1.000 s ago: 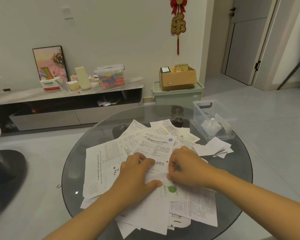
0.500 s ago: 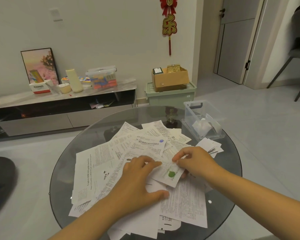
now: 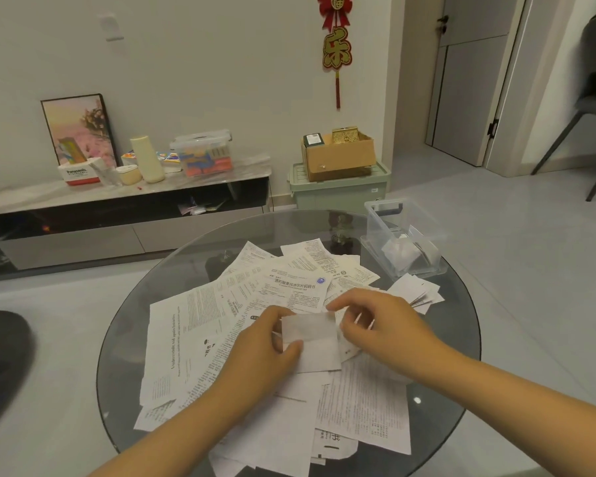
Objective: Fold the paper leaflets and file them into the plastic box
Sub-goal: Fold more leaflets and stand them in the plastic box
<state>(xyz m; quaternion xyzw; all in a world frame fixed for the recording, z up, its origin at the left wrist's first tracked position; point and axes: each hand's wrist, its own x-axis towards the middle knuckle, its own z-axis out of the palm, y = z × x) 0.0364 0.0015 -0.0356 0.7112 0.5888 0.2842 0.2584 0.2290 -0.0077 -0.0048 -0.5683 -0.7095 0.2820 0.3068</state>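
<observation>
Together, left hand (image 3: 265, 342) and right hand (image 3: 382, 325) pinch one leaflet (image 3: 310, 335) — each grip closed on it.

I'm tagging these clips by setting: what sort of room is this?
Most likely a home living room: a low media cabinet along the wall, a red festive hanging above it, and a round glass table strewn with paper leaflets.

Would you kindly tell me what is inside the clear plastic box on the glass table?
The clear plastic box holds some folded white paper leaflets; how many there are cannot be told, since they overlap.
</observation>
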